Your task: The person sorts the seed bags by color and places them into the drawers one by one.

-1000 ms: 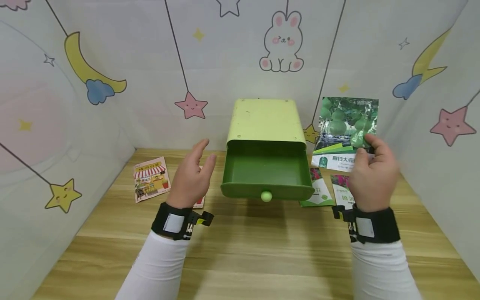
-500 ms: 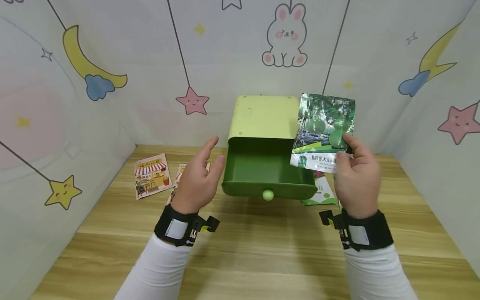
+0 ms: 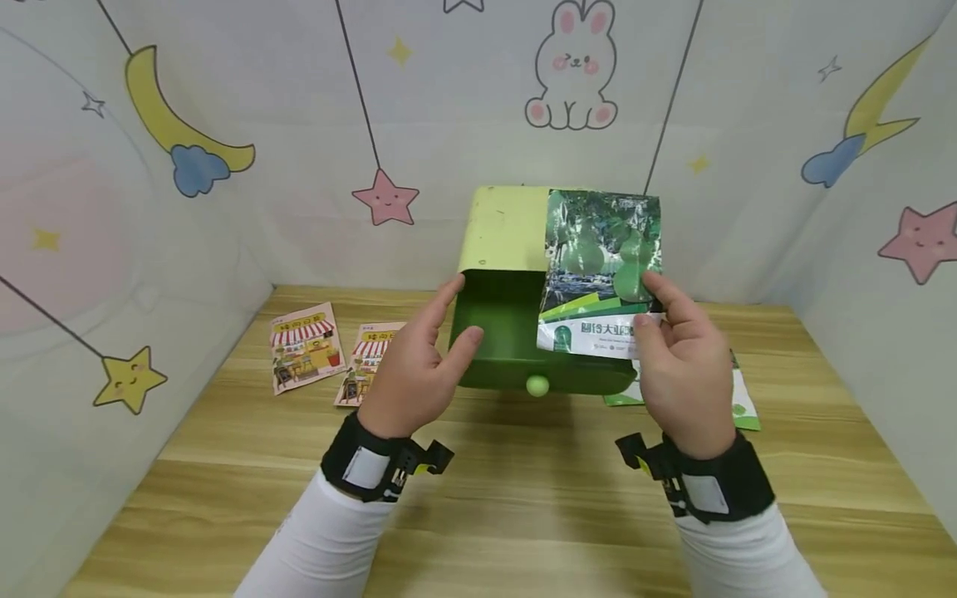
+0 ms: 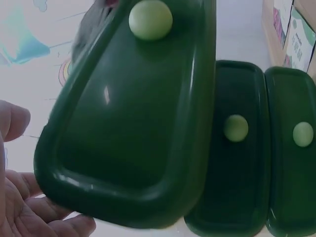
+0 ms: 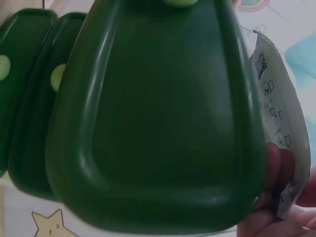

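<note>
My right hand (image 3: 688,374) pinches the lower right edge of a green packet printed with gourds (image 3: 598,274). That packet hangs over the right part of a pulled-out green drawer (image 3: 497,320), overlapping the light-green cabinet (image 3: 508,228) behind. In the right wrist view the packet's pale back (image 5: 281,113) shows beside the drawer front (image 5: 163,113), fingers and thumb at its lower end. My left hand (image 3: 419,365) is by the drawer's left side, thumb and fingers spread, holding nothing. The left wrist view has its fingers (image 4: 34,212) near the drawer front's corner (image 4: 123,133).
Two pink packets with striped awnings (image 3: 306,345) lie on the wooden table (image 3: 508,515) at the left. Green-and-white packets (image 3: 742,403) lie at the right, partly behind my right hand. Below the pulled-out drawer, two more drawers (image 4: 237,163) stay closed. A patterned cloth wall (image 3: 463,108) stands behind.
My right hand has carried the gourd packet leftward from the right side to over the drawer. My left hand has moved a little right, closer to the drawer's side.
</note>
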`<state>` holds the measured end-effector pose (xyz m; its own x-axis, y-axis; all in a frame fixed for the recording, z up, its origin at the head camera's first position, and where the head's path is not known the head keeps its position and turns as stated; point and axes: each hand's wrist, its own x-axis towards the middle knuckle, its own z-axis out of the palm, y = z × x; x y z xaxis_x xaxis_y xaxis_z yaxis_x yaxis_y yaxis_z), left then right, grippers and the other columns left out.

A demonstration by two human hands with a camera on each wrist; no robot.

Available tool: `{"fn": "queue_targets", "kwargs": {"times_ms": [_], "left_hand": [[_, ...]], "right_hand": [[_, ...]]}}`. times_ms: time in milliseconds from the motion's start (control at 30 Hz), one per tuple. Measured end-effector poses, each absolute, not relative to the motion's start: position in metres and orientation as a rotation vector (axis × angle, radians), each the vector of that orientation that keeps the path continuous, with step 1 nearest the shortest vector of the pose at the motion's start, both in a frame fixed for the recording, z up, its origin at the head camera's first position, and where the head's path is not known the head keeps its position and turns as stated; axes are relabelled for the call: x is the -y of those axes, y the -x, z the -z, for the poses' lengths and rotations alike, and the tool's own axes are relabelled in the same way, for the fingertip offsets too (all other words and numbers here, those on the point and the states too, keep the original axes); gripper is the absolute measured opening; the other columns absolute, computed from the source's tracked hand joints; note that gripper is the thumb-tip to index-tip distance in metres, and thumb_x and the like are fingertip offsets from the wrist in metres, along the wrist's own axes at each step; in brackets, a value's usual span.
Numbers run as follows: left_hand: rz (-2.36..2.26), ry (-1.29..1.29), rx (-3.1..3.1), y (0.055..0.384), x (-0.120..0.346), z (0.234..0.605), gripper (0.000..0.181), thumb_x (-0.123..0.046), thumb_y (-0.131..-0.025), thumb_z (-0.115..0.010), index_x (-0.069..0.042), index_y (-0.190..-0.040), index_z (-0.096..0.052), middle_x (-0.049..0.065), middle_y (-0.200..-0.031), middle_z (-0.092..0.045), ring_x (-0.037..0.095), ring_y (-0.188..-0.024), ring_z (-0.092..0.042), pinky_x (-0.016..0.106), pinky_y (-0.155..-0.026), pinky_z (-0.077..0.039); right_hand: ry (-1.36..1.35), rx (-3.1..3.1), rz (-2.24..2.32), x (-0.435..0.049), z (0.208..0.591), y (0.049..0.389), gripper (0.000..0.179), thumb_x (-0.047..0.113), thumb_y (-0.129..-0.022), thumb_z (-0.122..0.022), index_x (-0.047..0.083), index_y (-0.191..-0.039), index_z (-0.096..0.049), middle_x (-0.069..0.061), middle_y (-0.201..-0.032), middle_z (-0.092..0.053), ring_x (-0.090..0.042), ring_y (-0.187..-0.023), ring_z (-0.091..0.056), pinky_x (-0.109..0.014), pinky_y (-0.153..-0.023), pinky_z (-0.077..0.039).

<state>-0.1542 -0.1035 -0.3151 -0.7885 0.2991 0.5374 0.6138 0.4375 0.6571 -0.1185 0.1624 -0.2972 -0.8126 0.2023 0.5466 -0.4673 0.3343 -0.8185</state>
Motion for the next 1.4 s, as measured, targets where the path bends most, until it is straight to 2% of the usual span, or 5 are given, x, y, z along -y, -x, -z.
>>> {"fn": "queue_targets", "kwargs": {"times_ms": [100,200,600,1067,1400], "left_hand": [[1.282,0.825,2.353,0.151,0.099,0.314,0.063,-0.041,-0.095,-0.051,-0.019,-0.148,-0.027,-0.003,-0.147,-0.033,0.004,-0.077,-0.053,0.041,-0.081,-0.050],[1.292,0.888,2.349,0.149,0.095,0.313,0.068,-0.043,-0.092,-0.057,-0.021,-0.149,-0.026,0.003,-0.143,-0.039,0.013,-0.111,-0.048,0.043,-0.093,-0.044],[1.185,1.034,2.344,0.143,0.087,0.311,0.093,-0.046,-0.076,-0.075,-0.023,-0.150,-0.023,-0.002,-0.142,-0.039,0.010,-0.124,-0.036,0.042,-0.099,-0.039],[1.083,1.007,2.281,0.143,0.090,0.310,0.059,-0.019,-0.082,-0.071,-0.020,-0.137,-0.049,0.004,-0.134,-0.050,0.015,-0.126,-0.035,0.046,-0.100,-0.038],[0.993,0.983,2.240,0.141,0.099,0.307,0.041,-0.023,-0.091,-0.063,-0.018,-0.131,-0.056,0.004,-0.136,-0.048,0.011,-0.120,-0.042,0.039,-0.078,-0.053]], "right_hand": [[-0.291,2.054,-1.570,-0.157,0.295,0.113,0.044,0.002,-0.095,-0.048,0.016,-0.136,-0.049,-0.007,-0.125,-0.055,-0.010,-0.059,-0.052,-0.012,-0.043,-0.038],[-0.296,2.111,-1.540,-0.153,0.294,0.109,0.043,0.005,-0.095,-0.050,0.019,-0.136,-0.049,-0.008,-0.086,-0.060,-0.012,-0.040,-0.036,-0.020,-0.031,-0.027],[-0.404,2.167,-1.731,-0.136,0.293,0.100,0.045,0.003,-0.095,-0.051,0.017,-0.137,-0.047,-0.006,-0.131,-0.052,-0.015,-0.047,-0.039,-0.025,-0.034,-0.026],[-0.488,2.226,-1.719,-0.135,0.295,0.096,0.041,0.010,-0.096,-0.052,0.013,-0.136,-0.049,-0.010,-0.098,-0.062,-0.017,-0.043,-0.032,-0.025,-0.036,-0.026],[-0.519,2.111,-1.663,-0.146,0.291,0.099,0.036,0.005,-0.096,-0.051,0.000,-0.132,-0.050,-0.014,-0.116,-0.056,-0.024,-0.078,-0.057,-0.019,-0.064,-0.052]]}}
